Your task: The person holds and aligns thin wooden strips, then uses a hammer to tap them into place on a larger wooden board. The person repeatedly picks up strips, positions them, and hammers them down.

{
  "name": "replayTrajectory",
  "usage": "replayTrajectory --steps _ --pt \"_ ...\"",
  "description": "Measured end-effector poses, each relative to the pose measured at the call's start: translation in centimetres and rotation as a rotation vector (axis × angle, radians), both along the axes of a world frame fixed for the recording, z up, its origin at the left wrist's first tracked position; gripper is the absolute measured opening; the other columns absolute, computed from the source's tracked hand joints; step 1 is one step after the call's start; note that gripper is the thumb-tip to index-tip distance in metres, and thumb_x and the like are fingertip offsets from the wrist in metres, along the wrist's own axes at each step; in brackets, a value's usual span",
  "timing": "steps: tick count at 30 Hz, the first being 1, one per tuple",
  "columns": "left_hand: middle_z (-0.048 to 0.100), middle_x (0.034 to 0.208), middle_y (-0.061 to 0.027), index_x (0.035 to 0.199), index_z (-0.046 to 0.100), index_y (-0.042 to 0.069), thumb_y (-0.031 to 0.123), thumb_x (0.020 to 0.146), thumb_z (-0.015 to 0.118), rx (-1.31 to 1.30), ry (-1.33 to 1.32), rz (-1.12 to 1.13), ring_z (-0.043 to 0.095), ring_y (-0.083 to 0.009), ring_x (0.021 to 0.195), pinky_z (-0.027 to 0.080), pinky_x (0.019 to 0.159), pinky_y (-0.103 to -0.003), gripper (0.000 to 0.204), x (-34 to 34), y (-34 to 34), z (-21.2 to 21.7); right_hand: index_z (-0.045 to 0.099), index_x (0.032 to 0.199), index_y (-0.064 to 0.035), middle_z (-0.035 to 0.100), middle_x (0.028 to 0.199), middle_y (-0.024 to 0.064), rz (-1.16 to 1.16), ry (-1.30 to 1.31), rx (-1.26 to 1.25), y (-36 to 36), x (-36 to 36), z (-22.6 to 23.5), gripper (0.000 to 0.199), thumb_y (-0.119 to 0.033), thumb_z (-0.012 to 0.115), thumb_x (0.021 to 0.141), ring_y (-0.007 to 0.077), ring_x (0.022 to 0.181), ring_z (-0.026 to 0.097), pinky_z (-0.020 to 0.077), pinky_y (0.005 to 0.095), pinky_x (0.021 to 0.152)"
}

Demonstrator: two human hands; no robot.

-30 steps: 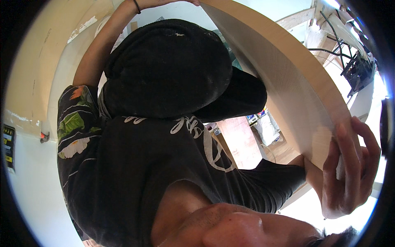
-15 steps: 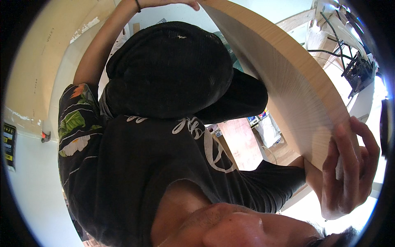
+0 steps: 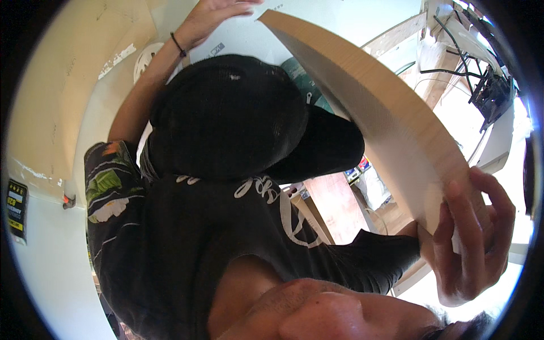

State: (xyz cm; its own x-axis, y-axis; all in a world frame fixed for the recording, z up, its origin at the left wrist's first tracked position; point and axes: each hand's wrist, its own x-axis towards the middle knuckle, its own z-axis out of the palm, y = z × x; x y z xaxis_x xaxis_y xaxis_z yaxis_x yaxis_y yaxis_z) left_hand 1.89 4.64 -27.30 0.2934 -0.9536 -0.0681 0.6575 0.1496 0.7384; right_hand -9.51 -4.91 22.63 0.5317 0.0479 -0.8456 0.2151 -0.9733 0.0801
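A light wooden board [image 3: 391, 107], its long edge bent by the lens, stands slanted on the right side of the head view. My right hand [image 3: 473, 243] is wrapped round its lower right end, thumb and fingers closed on the wood. At the top, my left hand [image 3: 218, 20] reaches out with fingers stretched, just off the board's upper end and holding nothing. Black clothing [image 3: 232, 113] fills the middle, between my arms, and covers part of what lies behind.
A dark metal device with black cables [image 3: 490, 96] stands far right. A pinkish wooden sheet [image 3: 337, 207] and a white plastic bag [image 3: 374, 190] lie beyond the board. Something dark green [image 3: 303, 79] shows behind it. A black package [image 3: 17, 209] is on the left.
The board's upper end has shifted down and slightly left. My left hand has come away from it, moving left. My right hand keeps its grip, slightly lower.
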Motion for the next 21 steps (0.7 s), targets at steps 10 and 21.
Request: replayTrajectory --steps 10,21 --pt "0.056 0.126 -0.0096 0.126 0.052 0.002 0.021 0.101 0.059 0.093 0.203 -0.296 0.058 -0.019 0.121 0.045 0.112 -0.029 0.032 -3.9 1.6 -2.0 0.058 0.125 -0.01 0.057 0.131 0.009 -0.09 0.001 -0.045 0.4 0.1 0.3 0.063 -0.011 0.088 0.07 0.0421 0.119 0.056 0.065 0.0459 0.083" --pt "0.065 0.102 -0.0084 0.095 0.069 0.004 0.0 0.081 0.079 -0.146 -0.721 0.252 0.063 -0.0213 0.1 0.051 0.086 -0.034 0.018 -2.6 1.1 0.0 0.052 0.133 -0.0065 0.05 0.136 0.0112 0.1 0.182 -0.074 -0.1 1.2 0.5 0.076 -0.011 0.089 0.066 0.0425 0.125 0.054 0.0644 0.0447 0.087"
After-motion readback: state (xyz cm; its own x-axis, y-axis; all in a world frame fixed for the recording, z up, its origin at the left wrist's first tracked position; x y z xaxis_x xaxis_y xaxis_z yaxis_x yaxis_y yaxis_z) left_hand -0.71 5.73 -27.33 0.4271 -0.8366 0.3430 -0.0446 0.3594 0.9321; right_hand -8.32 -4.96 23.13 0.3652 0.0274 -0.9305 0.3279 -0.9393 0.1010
